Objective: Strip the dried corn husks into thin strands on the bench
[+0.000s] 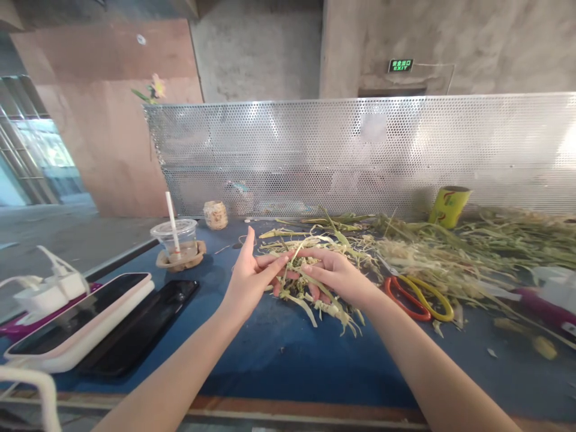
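Note:
My left hand (pixel 250 277) is raised over the blue table (pixel 279 354), thumb up, its fingers stretched toward my right hand. My right hand (pixel 335 273) is palm up with its fingers curled round a small bunch of pale green plant strips (pixel 310 300). The fingertips of both hands meet on that bunch just above the table. More strips hang down from the bunch onto the cloth. Orange and yellow scissors (pixel 418 294) lie just right of my right wrist.
A heap of dry stalks and leaves (pixel 450 246) spreads across the right. A plastic cup with a straw (pixel 176 239), a small jar (pixel 215 214) and a yellow-green roll (pixel 449 206) stand by the perforated metal screen (pixel 360 150). Two phones (pixel 103 318) and a charger (pixel 45 288) lie at left.

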